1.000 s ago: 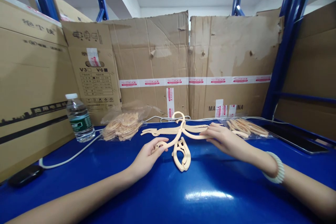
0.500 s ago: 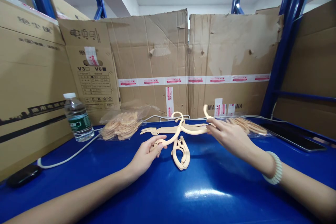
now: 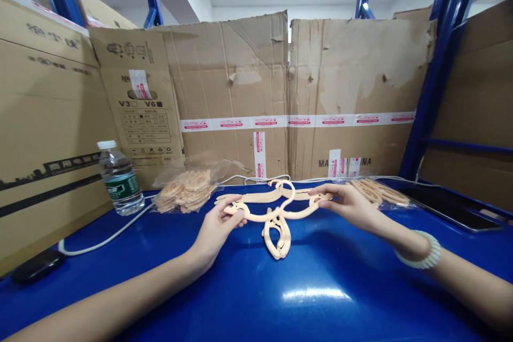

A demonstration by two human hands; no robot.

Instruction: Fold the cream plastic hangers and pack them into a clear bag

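Note:
A pale wooden hanger-shaped piece (image 3: 276,208) with a curled hook is held just above the blue table (image 3: 312,288). My left hand (image 3: 218,224) pinches its left end. My right hand (image 3: 344,204) pinches its right end; a bead bracelet is on that wrist. A looped wooden piece (image 3: 276,235) lies on the table under the middle of the held piece. Another flat wooden piece (image 3: 260,196) lies behind it.
A water bottle (image 3: 119,179) stands at the left. A plastic bag of wooden parts (image 3: 186,187) lies beside it, another bag (image 3: 379,192) at the right. Cardboard boxes (image 3: 288,101) wall the back and sides. A white cable (image 3: 100,240) and a black object (image 3: 36,266) lie at the left, a dark tablet (image 3: 452,208) at the right.
My right hand picked up a curved wooden arm and brought it to the middle. My left hand lifted its curved piece; both now hold one joined hanger shape above the looped piece.

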